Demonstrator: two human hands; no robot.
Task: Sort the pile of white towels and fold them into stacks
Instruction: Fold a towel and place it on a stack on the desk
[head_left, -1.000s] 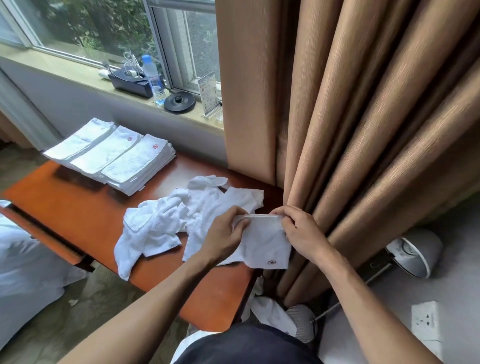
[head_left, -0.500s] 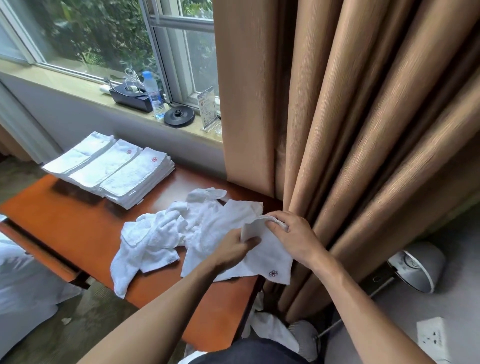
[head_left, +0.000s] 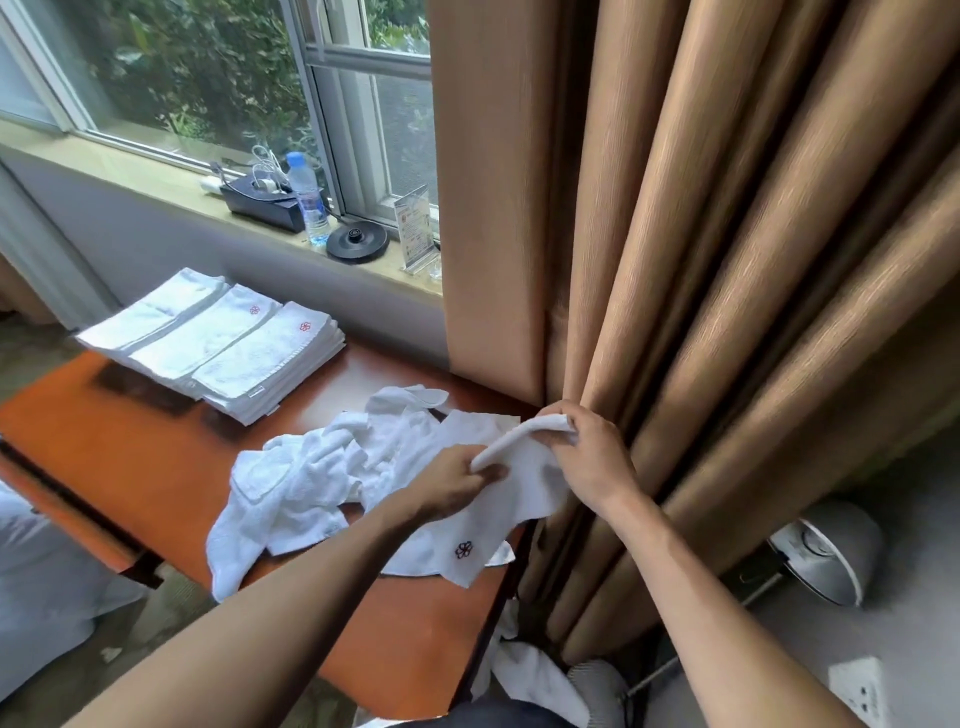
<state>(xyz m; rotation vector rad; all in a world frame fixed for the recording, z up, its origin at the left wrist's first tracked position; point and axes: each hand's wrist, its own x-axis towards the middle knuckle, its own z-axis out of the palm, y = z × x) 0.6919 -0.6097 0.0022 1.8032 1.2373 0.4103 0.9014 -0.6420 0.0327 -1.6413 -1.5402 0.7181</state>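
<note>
Holding one towel (head_left: 524, 483) between us and the curtain (head_left: 727, 260), we have both hands closed on its folded top edge. The left hand (head_left: 457, 480) pinches the lower end of that fold between thumb and curled fingers. The right hand (head_left: 589, 457) grips the upper end with its fingers wrapped round the cloth. The towel hangs from this edge over the table's (head_left: 130, 441) near right corner, a dark flower mark showing near its bottom corner.

The only container we see is a black tray (head_left: 260, 202) on the sill (head_left: 130, 171), with white cables and a plug in it. A clear bottle (head_left: 307, 200) with a blue cap stands just beside it; we cannot tell how full it is.

The pile (head_left: 311, 473) of loose towels lies in the middle of the table, touching the held towel, and one end droops over the near edge. Three folded stacks (head_left: 218, 338) sit side by side at the far left edge, well apart from the pile. Bare tabletop lies between stacks and pile, and to the pile's left. The right hand is hard against the curtain folds; we cannot tell whether it touches them. A lamp (head_left: 826, 551) lies on the floor to the right.
</note>
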